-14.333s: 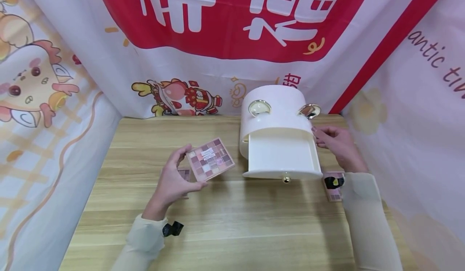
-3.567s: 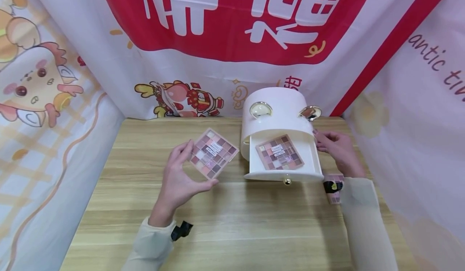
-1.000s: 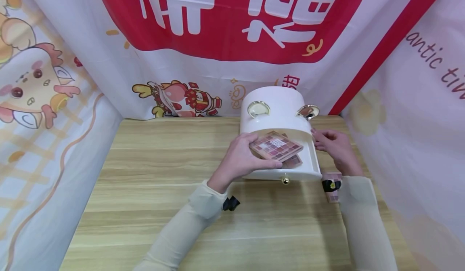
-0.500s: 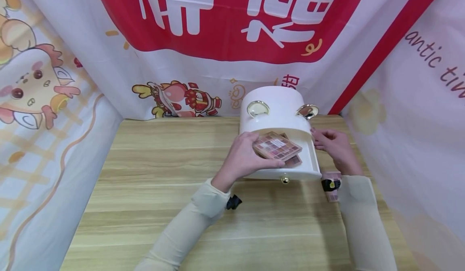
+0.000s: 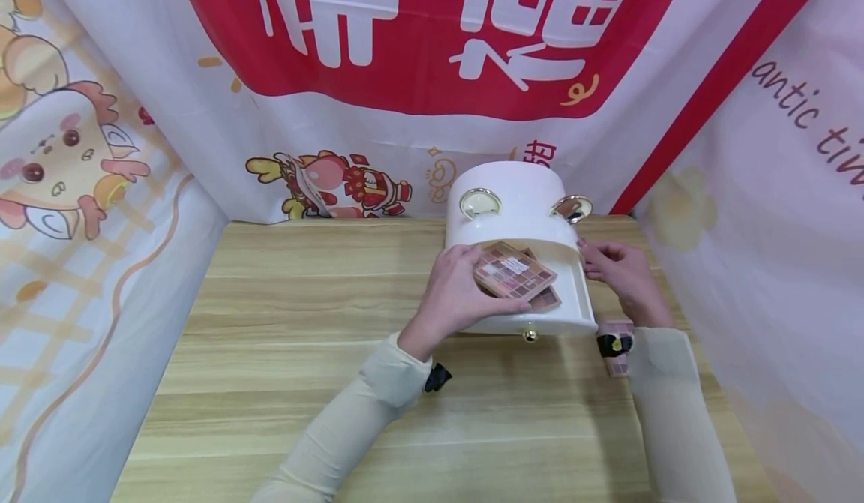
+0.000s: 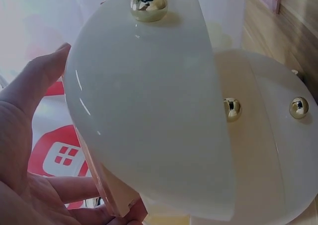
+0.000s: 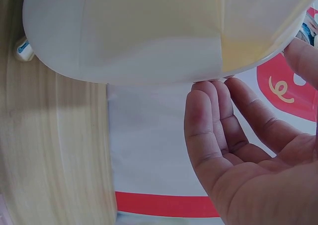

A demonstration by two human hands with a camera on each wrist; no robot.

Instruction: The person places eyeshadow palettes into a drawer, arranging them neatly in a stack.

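Note:
My left hand [image 5: 455, 289] pinches an eyeshadow palette [image 5: 514, 269] between thumb and fingers, tilted inside the pulled-out top drawer [image 5: 577, 309] of a white cosmetics organizer [image 5: 516, 184]. Beneath it, a second eyeshadow palette [image 5: 547, 300] lies partly covered on the drawer floor. In the left wrist view the drawer front [image 6: 149, 96] hides most of the held palette [image 6: 112, 190]; only its edge shows. My right hand [image 5: 624, 274] rests its fingertips against the organizer's right side; the right wrist view shows those fingers [image 7: 201, 120] touching the white wall, slightly bent.
Another palette [image 5: 617, 366] lies on the wooden table [image 5: 304, 413], partly under the right wrist's black strap. Two gold-rimmed round ears [image 5: 481, 202] stick out from the organizer. Lower drawers with gold knobs [image 6: 299, 108] are shut. Printed cloth [image 5: 432, 68] walls the table.
The left hand has carried its palette from the table's left side into the drawer, where another was laid earlier. Over the last second it shifted only slightly. The right hand stays put.

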